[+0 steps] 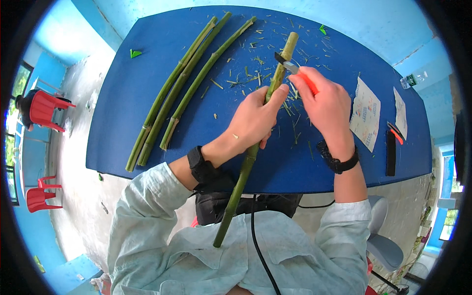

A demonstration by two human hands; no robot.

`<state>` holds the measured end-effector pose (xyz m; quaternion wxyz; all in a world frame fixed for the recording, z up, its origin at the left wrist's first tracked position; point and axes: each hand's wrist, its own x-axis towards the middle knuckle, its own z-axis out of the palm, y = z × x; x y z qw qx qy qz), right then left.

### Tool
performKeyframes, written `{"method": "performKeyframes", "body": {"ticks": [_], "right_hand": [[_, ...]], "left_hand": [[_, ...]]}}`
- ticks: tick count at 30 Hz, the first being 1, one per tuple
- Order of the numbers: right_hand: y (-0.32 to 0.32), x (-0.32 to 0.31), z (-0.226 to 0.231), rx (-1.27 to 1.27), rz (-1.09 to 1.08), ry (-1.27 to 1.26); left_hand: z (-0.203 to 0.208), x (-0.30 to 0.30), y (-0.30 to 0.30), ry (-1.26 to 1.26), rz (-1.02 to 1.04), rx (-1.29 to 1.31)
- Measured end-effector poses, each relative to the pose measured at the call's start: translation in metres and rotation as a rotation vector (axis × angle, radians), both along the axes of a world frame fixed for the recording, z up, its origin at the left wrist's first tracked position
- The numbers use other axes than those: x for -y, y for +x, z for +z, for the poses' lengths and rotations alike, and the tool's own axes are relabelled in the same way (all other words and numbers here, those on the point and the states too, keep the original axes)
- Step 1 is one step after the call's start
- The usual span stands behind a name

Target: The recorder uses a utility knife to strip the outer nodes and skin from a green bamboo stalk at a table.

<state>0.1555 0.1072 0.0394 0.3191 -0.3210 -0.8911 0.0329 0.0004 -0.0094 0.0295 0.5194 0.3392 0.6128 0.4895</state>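
My left hand (255, 117) is wrapped round a green bamboo stalk (239, 184), which slants from my chest up over the table. Toward its far end the stalk looks paler, with its skin scraped off. My right hand (322, 101) grips the orange handle of a utility knife (291, 66), whose dark blade lies against the scraped part of the stalk. Thin green shavings (255, 77) are scattered on the blue table (196, 142) around the far end. Left of my hands lie three more green stalks (169, 93), side by side.
On the table's right are two printed paper sheets (365, 114), a black strip (391, 153) and an orange-and-black tool (396, 132). Small bright green pieces (135, 53) lie near the far edge. Red chairs (45, 109) stand at the left, and a black cable (254, 231) hangs over my shirt.
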Motion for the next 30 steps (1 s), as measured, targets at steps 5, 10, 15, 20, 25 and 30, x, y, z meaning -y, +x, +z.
{"method": "performKeyframes", "body": {"ticks": [5,10,15,20,25,30], "right_hand": [[0.004,-0.001,0.001,-0.112,0.114,-0.117],[0.007,0.0,-0.003,-0.084,0.272,-0.212],[0.006,-0.001,-0.009,-0.088,0.317,-0.232],[0.006,0.002,-0.005,-0.078,0.277,-0.266],[0.002,0.01,-0.004,-0.025,0.179,-0.133],[-0.001,0.011,-0.005,-0.006,0.15,-0.083]], "left_hand": [[-0.003,0.001,-0.002,0.031,0.016,0.021],[-0.006,-0.001,-0.002,0.109,0.111,0.082],[-0.006,0.002,-0.004,0.168,0.081,0.094],[-0.007,-0.001,-0.005,0.1,0.068,-0.022],[-0.013,-0.002,-0.005,0.097,0.083,-0.071],[-0.014,-0.004,-0.005,0.075,0.11,-0.104]]}}
